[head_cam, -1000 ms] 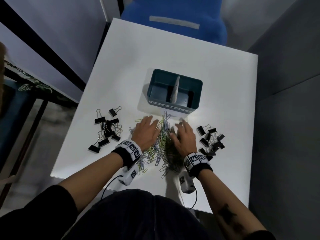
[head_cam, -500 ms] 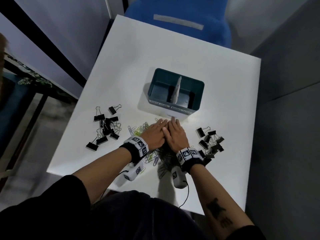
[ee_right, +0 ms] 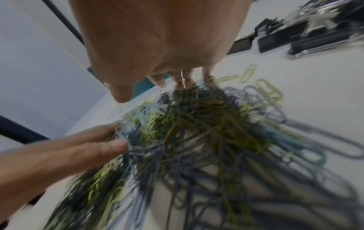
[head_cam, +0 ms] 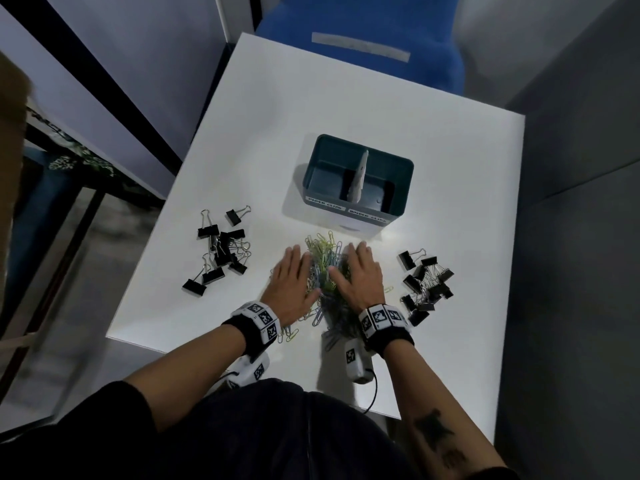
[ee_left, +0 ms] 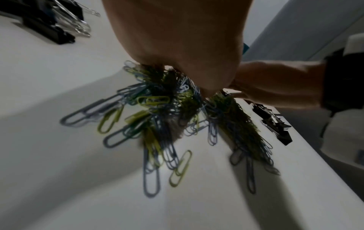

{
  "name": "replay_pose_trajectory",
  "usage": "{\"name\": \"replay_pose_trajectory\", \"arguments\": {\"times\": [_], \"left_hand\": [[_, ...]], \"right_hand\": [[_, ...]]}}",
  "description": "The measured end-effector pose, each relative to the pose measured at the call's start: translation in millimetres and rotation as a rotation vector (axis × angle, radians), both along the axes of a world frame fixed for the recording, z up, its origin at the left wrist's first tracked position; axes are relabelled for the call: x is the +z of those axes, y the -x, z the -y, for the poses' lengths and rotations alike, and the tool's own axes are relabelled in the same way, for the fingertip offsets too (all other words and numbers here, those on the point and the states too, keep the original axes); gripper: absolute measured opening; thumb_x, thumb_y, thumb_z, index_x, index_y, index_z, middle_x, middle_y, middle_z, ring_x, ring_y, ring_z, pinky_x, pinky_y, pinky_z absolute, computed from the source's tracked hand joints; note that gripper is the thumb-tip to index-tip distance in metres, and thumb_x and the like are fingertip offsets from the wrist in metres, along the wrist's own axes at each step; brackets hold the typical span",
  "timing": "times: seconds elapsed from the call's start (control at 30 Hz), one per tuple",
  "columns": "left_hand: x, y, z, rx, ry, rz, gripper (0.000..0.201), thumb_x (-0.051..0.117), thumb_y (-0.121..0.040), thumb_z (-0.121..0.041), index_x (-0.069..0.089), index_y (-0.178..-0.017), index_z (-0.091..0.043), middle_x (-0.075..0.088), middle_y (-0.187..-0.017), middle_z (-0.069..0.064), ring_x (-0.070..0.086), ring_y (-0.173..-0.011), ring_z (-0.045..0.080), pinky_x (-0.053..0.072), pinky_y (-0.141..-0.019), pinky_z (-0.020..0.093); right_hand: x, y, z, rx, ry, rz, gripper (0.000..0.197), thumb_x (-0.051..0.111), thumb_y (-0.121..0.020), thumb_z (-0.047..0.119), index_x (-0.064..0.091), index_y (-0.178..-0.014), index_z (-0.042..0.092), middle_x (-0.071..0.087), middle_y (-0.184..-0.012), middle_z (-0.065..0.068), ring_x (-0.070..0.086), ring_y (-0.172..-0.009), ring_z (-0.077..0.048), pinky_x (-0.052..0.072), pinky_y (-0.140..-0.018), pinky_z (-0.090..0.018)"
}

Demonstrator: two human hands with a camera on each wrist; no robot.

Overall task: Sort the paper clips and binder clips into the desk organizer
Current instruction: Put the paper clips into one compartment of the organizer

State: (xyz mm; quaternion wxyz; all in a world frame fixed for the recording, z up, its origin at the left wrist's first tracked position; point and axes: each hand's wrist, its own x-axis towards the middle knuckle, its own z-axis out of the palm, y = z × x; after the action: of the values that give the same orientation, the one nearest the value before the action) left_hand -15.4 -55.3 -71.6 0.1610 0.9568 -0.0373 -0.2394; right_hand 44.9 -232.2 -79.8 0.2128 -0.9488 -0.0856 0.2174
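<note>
A heap of blue, grey and yellow-green paper clips (head_cam: pixel 325 271) lies on the white table (head_cam: pixel 346 98), in front of the teal desk organizer (head_cam: pixel 401 164). The organizer's two halves are labelled for paper clips on the left and binder clips on the right. My left hand (head_cam: pixel 294 282) and right hand (head_cam: pixel 358 273) lie flat on either side of the heap, fingers straight, pressing it into a ridge between them. The wrist views show the same paper clips (ee_left: pixel 157 109) (ee_right: pixel 197 132) bunched under the palms. Neither hand grips anything.
Black binder clips lie in two groups, a left group (head_cam: pixel 221 251) and a right group (head_cam: pixel 426 285). A few stray paper clips (head_cam: pixel 289 332) sit near the table's front edge. A blue chair (head_cam: pixel 363 36) stands beyond the far edge.
The hands were apart on the heap, then came together over it; now they have parted slightly, with the clips bunched into a narrow ridge between them.
</note>
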Motion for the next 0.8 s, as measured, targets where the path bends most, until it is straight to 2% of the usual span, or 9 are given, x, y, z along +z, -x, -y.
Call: {"name": "replay_pose_trajectory", "arguments": {"times": [0.1, 0.2, 0.3, 0.4, 0.47, 0.57, 0.67, 0.73, 0.8], "left_hand": [[5.9, -0.9, 1.4, -0.112, 0.042, -0.030, 0.075, 0.029, -0.100, -0.046, -0.008, -0.151, -0.007, -0.017, -0.158, 0.015, -0.017, -0.145, 0.027, 0.003, -0.121, 0.044], [17.7, -0.6, -15.1, -0.114, 0.147, -0.019, 0.072, 0.034, -0.100, -0.046, 0.000, -0.153, -0.011, -0.008, -0.160, 0.010, -0.008, -0.147, 0.024, 0.013, -0.120, 0.046], [31.2, 11.6, -39.1, -0.054, 0.099, 0.026, 0.076, 0.040, -0.097, -0.053, 0.007, -0.153, -0.013, 0.004, -0.160, 0.011, 0.013, -0.146, 0.029, 0.023, -0.114, 0.045], [26.8, 29.6, -66.2, 0.020, 0.036, -0.086, 0.101, 0.052, -0.085, -0.064, 0.000, -0.153, -0.011, 0.009, -0.159, 0.014, 0.023, -0.141, 0.030, 0.040, -0.103, 0.045], [17.3, 36.5, -76.0, 0.024, 0.009, -0.173, 0.121, 0.064, -0.073, -0.069, -0.008, -0.151, -0.011, 0.004, -0.157, 0.013, 0.026, -0.138, 0.031, 0.048, -0.092, 0.043], [8.6, 36.1, -67.8, 0.000, -0.021, -0.181, 0.135, 0.079, -0.063, -0.060, -0.012, -0.150, -0.010, -0.003, -0.157, 0.014, 0.018, -0.140, 0.033, 0.048, -0.094, 0.044], [9.1, 23.3, -44.7, -0.026, 0.027, -0.130, 0.123, 0.083, -0.067, -0.044, 0.000, -0.150, -0.008, 0.008, -0.152, 0.016, 0.027, -0.134, 0.033, 0.049, -0.093, 0.042], [10.0, 11.7, -31.0, -0.057, 0.065, -0.073, 0.109, 0.085, -0.067, -0.033, 0.014, -0.146, -0.008, 0.024, -0.137, 0.013, 0.043, -0.117, 0.031, 0.053, -0.080, 0.038], [10.6, 2.5, -21.5, -0.076, 0.091, -0.053, 0.099, 0.085, -0.068, -0.025, 0.022, -0.143, -0.008, 0.031, -0.125, 0.011, 0.049, -0.102, 0.027, 0.053, -0.070, 0.036]], "right_hand": [[7.3, 9.2, -17.0, 0.108, 0.033, -0.022, 0.071, 0.029, -0.096, 0.060, 0.017, -0.151, 0.017, 0.005, -0.161, -0.007, 0.003, -0.148, -0.025, 0.009, -0.119, -0.051], [20.1, 17.0, -10.9, 0.134, -0.068, 0.003, 0.068, 0.042, -0.095, 0.055, 0.025, -0.149, 0.018, 0.015, -0.160, -0.009, 0.012, -0.147, -0.026, 0.016, -0.118, -0.051], [33.7, 33.2, 18.0, 0.017, -0.019, 0.031, 0.075, 0.057, -0.088, 0.054, 0.025, -0.147, 0.021, 0.018, -0.158, -0.013, 0.022, -0.142, -0.031, 0.023, -0.114, -0.050], [41.0, 58.9, 51.0, -0.056, 0.091, -0.025, 0.091, 0.069, -0.078, 0.054, 0.023, -0.146, 0.015, 0.021, -0.155, -0.017, 0.029, -0.138, -0.035, 0.031, -0.110, -0.048], [35.2, 72.9, 62.7, -0.021, 0.158, -0.053, 0.103, 0.077, -0.069, 0.054, 0.021, -0.146, 0.013, 0.022, -0.153, -0.019, 0.032, -0.134, -0.037, 0.036, -0.108, -0.047], [19.6, 78.7, 60.2, 0.023, 0.231, -0.048, 0.111, 0.084, -0.061, 0.049, 0.020, -0.144, 0.012, 0.023, -0.150, -0.022, 0.035, -0.125, -0.040, 0.043, -0.101, -0.050], [17.1, 73.8, 40.4, 0.002, 0.190, 0.014, 0.097, 0.082, -0.067, 0.032, 0.026, -0.142, 0.007, 0.031, -0.144, -0.019, 0.039, -0.116, -0.037, 0.051, -0.089, -0.047], [18.4, 70.8, 23.5, 0.009, 0.157, 0.016, 0.091, 0.079, -0.071, 0.023, 0.027, -0.143, 0.006, 0.033, -0.143, -0.016, 0.039, -0.114, -0.034, 0.053, -0.086, -0.043], [19.5, 67.4, 9.4, 0.005, 0.124, -0.007, 0.091, 0.080, -0.070, 0.020, 0.027, -0.143, 0.007, 0.032, -0.144, -0.013, 0.038, -0.116, -0.033, 0.053, -0.085, -0.044]]}}
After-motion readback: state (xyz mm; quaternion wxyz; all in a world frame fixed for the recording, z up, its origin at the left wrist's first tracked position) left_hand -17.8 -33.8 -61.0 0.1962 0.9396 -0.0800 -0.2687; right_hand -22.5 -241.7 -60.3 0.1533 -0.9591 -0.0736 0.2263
